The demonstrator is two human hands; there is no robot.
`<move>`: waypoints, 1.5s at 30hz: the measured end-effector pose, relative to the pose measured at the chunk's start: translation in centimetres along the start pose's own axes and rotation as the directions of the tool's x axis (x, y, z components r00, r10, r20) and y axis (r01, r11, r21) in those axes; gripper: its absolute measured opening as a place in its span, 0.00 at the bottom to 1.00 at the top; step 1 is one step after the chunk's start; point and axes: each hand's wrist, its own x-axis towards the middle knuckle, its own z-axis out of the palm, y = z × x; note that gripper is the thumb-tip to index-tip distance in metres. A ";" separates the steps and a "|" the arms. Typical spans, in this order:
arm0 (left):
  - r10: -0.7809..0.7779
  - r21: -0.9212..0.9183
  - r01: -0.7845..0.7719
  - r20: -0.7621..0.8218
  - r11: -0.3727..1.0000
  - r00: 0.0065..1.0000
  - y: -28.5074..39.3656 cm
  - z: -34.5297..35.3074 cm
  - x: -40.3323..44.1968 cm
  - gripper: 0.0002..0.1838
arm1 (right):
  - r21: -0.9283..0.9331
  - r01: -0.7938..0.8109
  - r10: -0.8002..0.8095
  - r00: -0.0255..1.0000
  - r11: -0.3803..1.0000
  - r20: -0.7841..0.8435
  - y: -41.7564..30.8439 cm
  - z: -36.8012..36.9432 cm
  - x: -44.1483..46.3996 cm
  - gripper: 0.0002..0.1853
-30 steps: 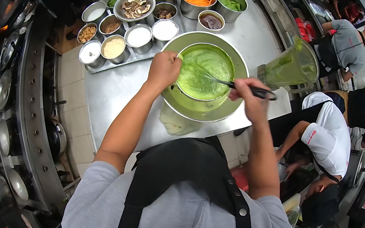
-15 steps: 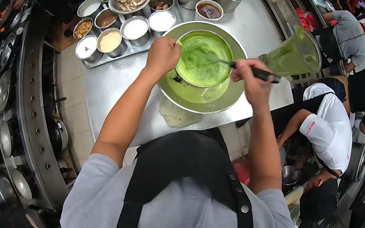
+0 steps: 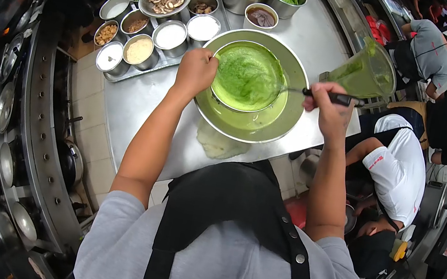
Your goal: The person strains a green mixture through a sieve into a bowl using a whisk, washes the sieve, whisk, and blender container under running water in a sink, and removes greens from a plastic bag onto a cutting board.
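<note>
My left hand [image 3: 198,69] is closed at the left rim of a round strainer [image 3: 247,76], whose handle is mostly hidden in my fist. Thick green purée fills the strainer. Below it, a wide metal bowl [image 3: 296,107] holds smooth green liquid. My right hand [image 3: 328,105] grips the black handle of a whisk [image 3: 332,97]; its wires dip into the purée at the strainer's right side and are blurred. A wet greenish cloth [image 3: 219,142] lies against the bowl's near side.
Metal containers of ingredients stand on a tray [image 3: 149,72] at the back left. A green-smeared blender jug [image 3: 367,72] stands right of the bowl. A stove [image 3: 40,134] runs along the left. Co-workers are at the right, one in a white shirt [image 3: 400,170], and another person is at upper left.
The whisk and my right hand have shifted right, to the strainer's right edge. The strainer sits slightly further left in the bowl. The co-worker in white has bent lower.
</note>
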 end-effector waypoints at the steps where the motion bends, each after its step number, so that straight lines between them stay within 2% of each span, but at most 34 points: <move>1: -0.011 0.015 0.010 0.026 1.000 1.000 0.4 -0.1 0.1 0.11 | 0.006 0.010 -0.009 0.999 1.000 -0.051 0.0 0.7 0.5 0.08; 2: -0.014 0.028 0.013 0.046 1.000 0.999 0.8 0.1 0.4 0.11 | 0.008 0.029 -0.028 0.994 1.000 -0.103 -0.2 1.8 0.9 0.08; 5: -0.029 0.019 0.028 0.003 0.999 1.000 1.4 0.4 0.5 0.11 | -0.132 0.116 -0.103 0.990 0.984 0.099 0.4 2.6 0.4 0.07; 6: -0.020 0.020 0.020 -0.004 1.000 1.000 1.1 0.2 0.5 0.11 | -0.011 0.061 -0.059 0.987 0.998 0.150 0.2 2.2 -0.1 0.08; 8: -0.002 0.023 0.003 -0.018 1.000 1.000 0.2 -0.3 0.4 0.10 | 0.007 -0.061 0.061 0.995 0.998 0.075 -0.4 0.5 -0.5 0.08; 12: -0.056 0.034 0.055 0.013 0.998 0.998 1.4 0.2 0.0 0.10 | 0.000 0.027 -0.026 0.990 1.000 -0.138 -0.1 2.2 1.0 0.07; 13: -0.046 0.033 0.046 -0.002 0.998 0.999 1.4 0.6 0.0 0.10 | -0.043 0.118 -0.120 0.991 0.992 -0.050 0.2 2.9 1.1 0.08; 15: -0.060 0.022 0.060 -0.004 0.998 0.998 1.5 0.3 0.1 0.10 | 0.004 0.033 -0.033 0.999 0.999 0.025 -0.2 2.9 -0.2 0.08; 16: -0.020 0.032 0.020 -0.019 0.999 1.000 1.2 0.0 0.1 0.10 | 0.028 -0.002 0.001 0.999 1.000 0.045 -0.1 2.2 -0.5 0.08; 17: 0.020 0.042 -0.019 -0.035 0.999 0.999 0.7 -0.2 0.0 0.10 | 0.053 -0.060 0.058 0.998 0.997 0.036 -0.1 1.0 -0.4 0.08; 18: 0.058 0.051 -0.056 -0.050 0.997 0.997 0.7 -0.4 0.0 0.10 | 0.055 -0.027 0.030 0.998 0.998 -0.052 -0.2 0.6 -0.2 0.08; 20: 0.027 0.059 -0.027 0.002 0.998 1.000 1.0 -0.3 -0.1 0.10 | 0.042 -0.007 0.015 0.982 0.999 -0.187 0.1 1.2 0.6 0.08; 21: 0.016 0.060 -0.018 0.028 0.998 0.999 1.3 0.0 -0.1 0.11 | 0.020 0.036 -0.031 0.981 0.999 -0.191 0.5 2.3 0.9 0.08; 22: 0.002 0.034 -0.003 0.022 0.999 1.000 1.6 0.4 -0.2 0.11 | 0.002 0.087 -0.086 0.990 0.996 -0.114 0.7 3.3 0.9 0.08; 25: -0.002 -0.010 0.002 -0.012 1.000 1.000 1.5 0.3 -0.5 0.11 | 0.093 -0.014 0.004 0.994 0.996 0.113 -0.1 3.0 -0.8 0.08; 27: 0.044 -0.021 -0.045 -0.045 0.999 0.998 1.1 -0.3 -0.5 0.11 | 0.018 -0.035 0.035 0.999 0.999 0.007 -0.3 1.0 -0.5 0.09; 30: 0.013 0.059 -0.016 0.055 0.998 0.998 1.3 -0.4 -0.2 0.11 | -0.007 0.044 -0.044 0.980 0.999 -0.194 0.2 1.8 0.7 0.09; 32: 0.001 0.028 -0.002 0.036 1.000 0.999 1.5 0.5 -0.3 0.10 | -0.017 0.103 -0.104 0.992 0.995 -0.070 0.7 3.8 0.9 0.09; 33: -0.005 0.016 0.005 0.022 1.000 1.000 1.5 0.6 -0.2 0.10 | -0.015 0.076 -0.075 0.997 0.997 0.015 0.6 4.0 0.2 0.08; 36: 0.062 0.018 -0.062 -0.041 0.998 0.997 1.3 -0.1 -0.5 0.10 | 0.019 -0.058 0.057 0.996 0.998 0.071 -0.5 1.1 -1.4 0.08; 38: 0.128 0.011 -0.128 -0.032 0.992 0.991 -0.8 0.7 -0.3 0.09 | -0.003 -0.066 0.065 0.993 0.998 -0.103 -0.9 -0.1 -0.9 0.08; 39: 0.088 -0.010 -0.088 -0.021 0.996 0.996 -0.8 0.8 -0.6 0.09 | 0.017 -0.014 0.017 0.986 1.000 -0.163 -0.5 0.6 -0.4 0.08; 40: 0.049 -0.029 -0.049 -0.017 0.998 0.999 -0.3 1.3 -0.8 0.09 | -0.019 0.029 -0.032 0.987 0.999 -0.160 -0.4 1.7 -0.1 0.09; 42: 0.125 -0.025 -0.128 -0.086 0.991 0.988 0.0 2.1 -1.0 0.10 | -0.077 0.071 -0.075 0.996 0.994 -0.047 0.7 3.2 -0.5 0.09; 44: 0.030 -0.031 -0.032 -0.067 0.999 0.997 1.0 1.3 -1.0 0.10 | 0.025 0.047 -0.049 0.995 0.999 0.092 1.1 1.6 -1.4 0.08; 45: 0.001 -0.006 -0.002 -0.037 1.000 0.999 0.9 0.7 -0.9 0.10 | 0.032 0.013 -0.015 0.999 0.999 0.046 1.1 0.3 -1.7 0.08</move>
